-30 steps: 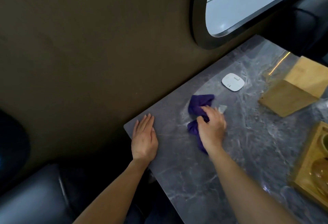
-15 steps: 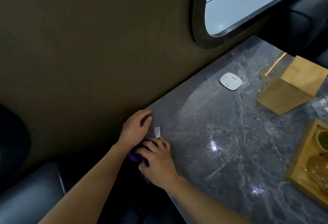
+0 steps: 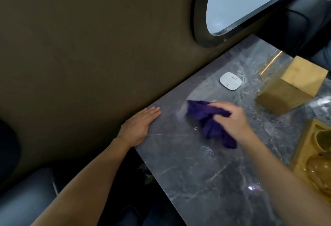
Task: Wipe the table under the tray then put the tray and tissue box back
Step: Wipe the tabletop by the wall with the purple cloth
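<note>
The fingers [image 3: 217, 103] of the right hand [image 3: 231, 121] are curled down over a crumpled purple cloth [image 3: 209, 121], bunching it against the grey marbled worktop [image 3: 206, 177]; part of the cloth trails out from under the palm toward the near edge, and another fold sticks out ahead of the fingertips. The left hand [image 3: 138, 127] lies flat and empty on the worktop's left corner, fingers [image 3: 152, 110] straight and close together, pointing along the edge that meets the dark wall [image 3: 89, 55]. The two hands are near each other but apart, with bare stone between them.

Beyond the cloth, nearer the wall, a small white rounded-square pad [image 3: 230, 81] rests on the stone. To the right of it stands a wooden tissue box [image 3: 290, 91], set at an angle. At the right border, partly cut off, sits the wooden tray [image 3: 304, 147] with amber glassware [image 3: 320, 170] in it; it is well to the right of the cloth. Wet glints show on the stone around the cloth. A rounded window [image 3: 250, 1] sits above the far end.
</note>
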`<state>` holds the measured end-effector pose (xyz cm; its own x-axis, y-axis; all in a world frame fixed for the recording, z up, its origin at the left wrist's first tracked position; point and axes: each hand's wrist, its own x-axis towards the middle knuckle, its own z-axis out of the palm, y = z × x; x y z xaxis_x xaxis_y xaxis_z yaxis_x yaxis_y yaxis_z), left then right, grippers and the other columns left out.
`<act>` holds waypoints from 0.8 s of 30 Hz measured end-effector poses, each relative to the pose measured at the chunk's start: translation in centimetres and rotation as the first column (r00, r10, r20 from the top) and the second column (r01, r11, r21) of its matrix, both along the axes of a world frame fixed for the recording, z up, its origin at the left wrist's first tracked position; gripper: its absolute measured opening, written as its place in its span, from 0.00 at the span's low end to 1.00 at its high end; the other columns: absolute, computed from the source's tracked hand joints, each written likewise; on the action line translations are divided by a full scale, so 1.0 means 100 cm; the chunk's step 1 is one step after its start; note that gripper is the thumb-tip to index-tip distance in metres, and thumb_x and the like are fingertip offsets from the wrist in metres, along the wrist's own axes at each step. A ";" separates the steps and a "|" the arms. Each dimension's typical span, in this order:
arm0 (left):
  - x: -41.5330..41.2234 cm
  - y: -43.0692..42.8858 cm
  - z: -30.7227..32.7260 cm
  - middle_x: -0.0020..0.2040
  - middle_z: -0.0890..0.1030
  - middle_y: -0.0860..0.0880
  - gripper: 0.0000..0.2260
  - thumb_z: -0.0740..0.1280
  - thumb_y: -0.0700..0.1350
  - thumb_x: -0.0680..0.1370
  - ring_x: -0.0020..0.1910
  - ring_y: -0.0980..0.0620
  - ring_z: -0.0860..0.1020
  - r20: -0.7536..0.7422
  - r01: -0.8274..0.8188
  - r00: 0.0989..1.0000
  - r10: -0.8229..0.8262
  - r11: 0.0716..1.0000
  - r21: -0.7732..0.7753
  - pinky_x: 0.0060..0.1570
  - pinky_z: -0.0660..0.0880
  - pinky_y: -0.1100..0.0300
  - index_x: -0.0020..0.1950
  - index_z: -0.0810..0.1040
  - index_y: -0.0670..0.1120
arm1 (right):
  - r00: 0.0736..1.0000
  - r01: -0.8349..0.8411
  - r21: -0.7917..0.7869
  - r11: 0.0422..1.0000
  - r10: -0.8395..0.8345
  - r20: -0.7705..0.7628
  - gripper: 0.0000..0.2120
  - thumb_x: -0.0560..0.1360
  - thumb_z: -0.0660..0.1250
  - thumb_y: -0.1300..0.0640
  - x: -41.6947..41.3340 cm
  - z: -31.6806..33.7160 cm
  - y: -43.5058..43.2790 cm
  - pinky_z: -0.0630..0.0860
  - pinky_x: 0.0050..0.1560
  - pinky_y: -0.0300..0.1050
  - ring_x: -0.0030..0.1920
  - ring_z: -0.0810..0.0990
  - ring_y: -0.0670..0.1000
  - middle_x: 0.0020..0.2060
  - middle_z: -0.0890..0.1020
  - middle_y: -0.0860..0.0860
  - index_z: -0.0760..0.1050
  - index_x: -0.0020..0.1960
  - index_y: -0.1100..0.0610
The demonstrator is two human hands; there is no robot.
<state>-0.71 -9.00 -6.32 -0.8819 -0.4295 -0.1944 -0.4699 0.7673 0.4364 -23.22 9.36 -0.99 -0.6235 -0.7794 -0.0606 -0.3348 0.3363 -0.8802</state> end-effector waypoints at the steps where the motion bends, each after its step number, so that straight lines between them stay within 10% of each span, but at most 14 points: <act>1: 0.000 0.001 0.000 0.76 0.61 0.52 0.28 0.40 0.52 0.74 0.75 0.58 0.56 -0.002 -0.004 1.000 0.004 1.000 0.003 0.76 0.49 0.59 0.74 0.59 0.50 | 0.996 0.041 0.078 0.996 -0.034 -0.087 0.19 0.65 0.67 0.69 -0.019 -0.005 0.005 0.67 0.59 0.30 0.57 0.78 0.51 0.54 0.81 0.56 0.80 0.54 0.55; 4: 0.000 -0.001 0.000 0.76 0.59 0.53 0.23 0.45 0.48 0.78 0.75 0.59 0.54 0.027 -0.008 1.000 0.008 1.000 0.003 0.75 0.46 0.62 0.74 0.57 0.50 | 0.880 0.173 0.336 0.926 0.009 -0.475 0.20 0.70 0.69 0.55 -0.054 -0.016 0.020 0.60 0.67 0.55 0.67 0.69 0.59 0.66 0.74 0.57 0.76 0.62 0.54; 6: 0.000 -0.001 -0.001 0.77 0.57 0.52 0.23 0.45 0.48 0.78 0.75 0.60 0.52 0.030 -0.015 0.999 0.015 1.000 -0.005 0.74 0.43 0.64 0.75 0.56 0.49 | 0.809 0.175 0.397 0.901 0.099 -0.579 0.27 0.69 0.61 0.42 -0.061 -0.022 0.025 0.56 0.66 0.54 0.71 0.64 0.59 0.70 0.68 0.57 0.71 0.66 0.49; 9: 0.001 -0.002 -0.004 0.77 0.56 0.51 0.33 0.36 0.54 0.71 0.72 0.63 0.48 -0.005 -0.049 0.999 0.049 0.998 -0.033 0.73 0.41 0.63 0.75 0.55 0.47 | 0.855 0.128 0.376 0.918 0.090 -0.512 0.29 0.69 0.54 0.41 -0.057 -0.037 0.023 0.54 0.69 0.52 0.73 0.61 0.57 0.72 0.66 0.57 0.69 0.68 0.51; 13: 0.002 -0.004 -0.008 0.75 0.61 0.48 0.33 0.36 0.52 0.72 0.75 0.56 0.56 -0.067 -0.073 0.995 0.072 0.997 0.000 0.75 0.47 0.60 0.73 0.60 0.44 | 0.926 0.257 0.172 0.951 -0.192 -0.326 0.22 0.72 0.64 0.64 -0.035 -0.049 0.003 0.56 0.73 0.58 0.73 0.61 0.59 0.68 0.70 0.61 0.71 0.66 0.61; 17: 0.001 -0.004 -0.008 0.75 0.63 0.48 0.23 0.45 0.39 0.78 0.75 0.54 0.58 -0.087 -0.111 0.990 0.114 0.993 0.035 0.75 0.49 0.60 0.73 0.61 0.44 | 0.915 0.346 0.140 0.928 -0.300 -0.271 0.26 0.67 0.59 0.57 -0.005 -0.048 -0.008 0.59 0.72 0.51 0.70 0.67 0.58 0.65 0.74 0.60 0.72 0.65 0.62; 24: 0.002 -0.006 -0.014 0.74 0.65 0.49 0.23 0.52 0.32 0.78 0.75 0.51 0.58 -0.132 -0.201 0.967 0.219 0.970 0.140 0.76 0.55 0.53 0.71 0.65 0.47 | 0.925 -0.052 0.074 0.996 0.076 -0.373 0.24 0.62 0.59 0.53 0.093 -0.065 -0.030 0.64 0.61 0.44 0.57 0.79 0.61 0.52 0.83 0.61 0.79 0.54 0.62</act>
